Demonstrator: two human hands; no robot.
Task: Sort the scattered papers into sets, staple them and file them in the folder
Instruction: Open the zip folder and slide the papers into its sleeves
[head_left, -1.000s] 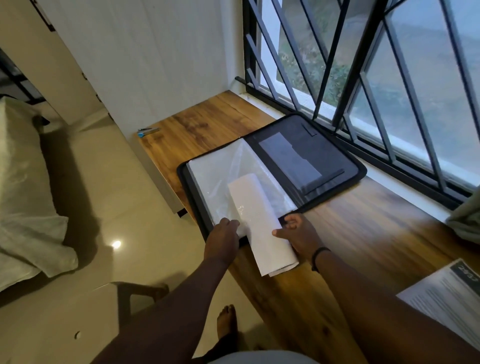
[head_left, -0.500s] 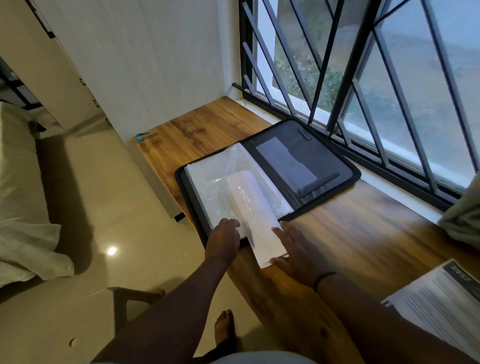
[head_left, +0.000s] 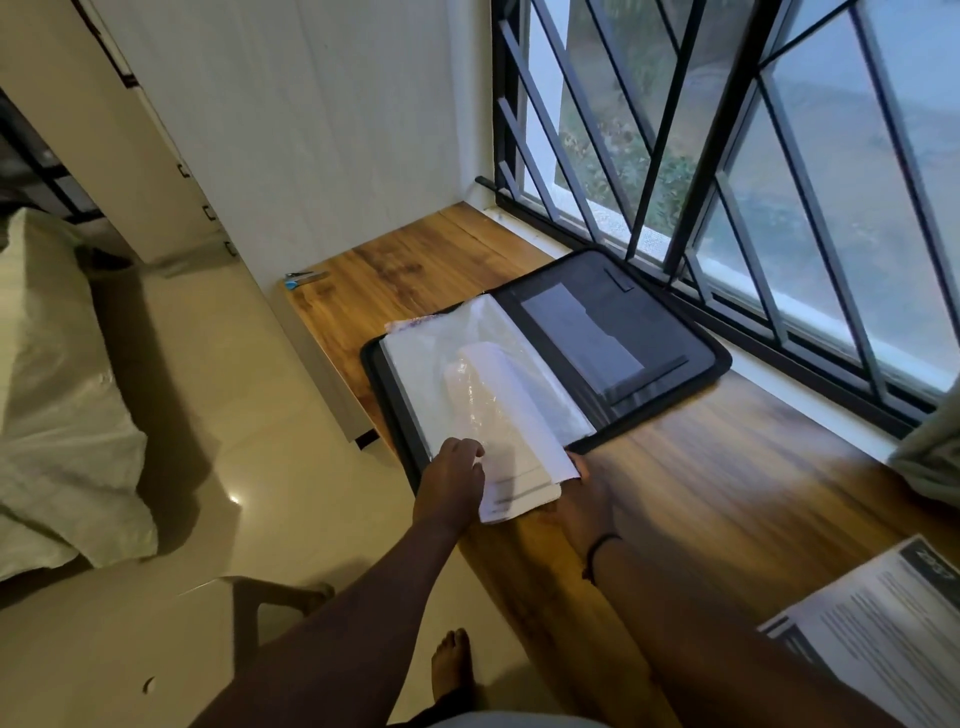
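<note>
A black zip folder (head_left: 649, 332) lies open on the wooden ledge (head_left: 727, 467) by the window. Its left half holds clear plastic sleeves (head_left: 431, 364). A white paper set (head_left: 514, 415), loosely curled, lies partly inside the top sleeve, with its near end sticking out over the folder's front edge. My left hand (head_left: 452, 478) pinches the sleeve's near edge beside the paper. My right hand (head_left: 587, 499) holds the paper's near right corner, its fingers mostly hidden under the sheets.
A small stapler (head_left: 306, 279) lies at the ledge's far left corner. More printed papers (head_left: 872, 634) lie on the ledge at the lower right. A cloth (head_left: 930, 452) hangs at the right. Black window bars (head_left: 675, 156) run along the ledge's far side. A bed (head_left: 52, 389) stands left.
My right hand went from gripping the paper, to pushing it flat-fingered into the sleeve, to holding its near corner from below. The paper lies wider and flatter. My left hand stayed on the sleeve.
</note>
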